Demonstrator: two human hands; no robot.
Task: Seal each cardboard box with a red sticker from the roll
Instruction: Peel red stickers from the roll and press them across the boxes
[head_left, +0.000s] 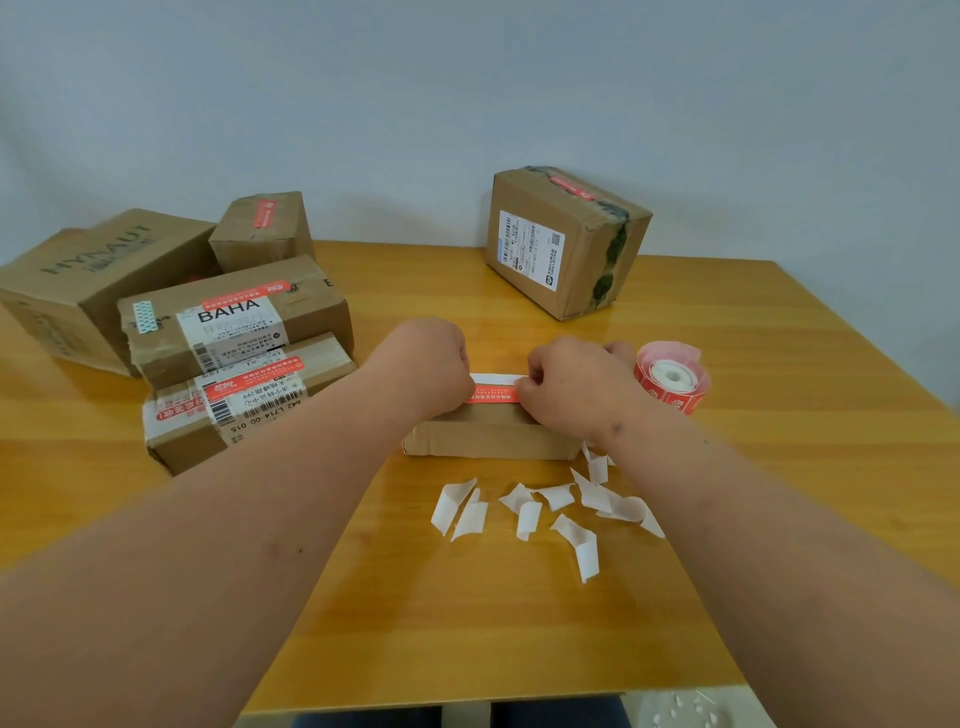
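**Red sticker held over a low box by both hands**

Nearest on the yellow-brown wooden bench (363, 597) lie curled white strips of backing paper (530, 512), scattered just in front of a low flat brown cardboard box (488, 439). Over the top of that box both hands meet. The left hand (431, 364) is a closed fist, its fingers hidden behind the knuckles, at the left end of a long red sticker with a white backing edge (492, 387). The right hand (566, 384) has its fingers curled and pinches the sticker's right end. The sticker spans the gap between the two hands, just above the box top; whether it touches cannot be told. Just right of the right hand sits the roll of red stickers on a white core (672, 379). To the left stands a stack of stickered cardboard boxes with shipping labels (234, 332). Farther back on the right, one taller brown box with dark tape (566, 239) carries a red sticker on top.
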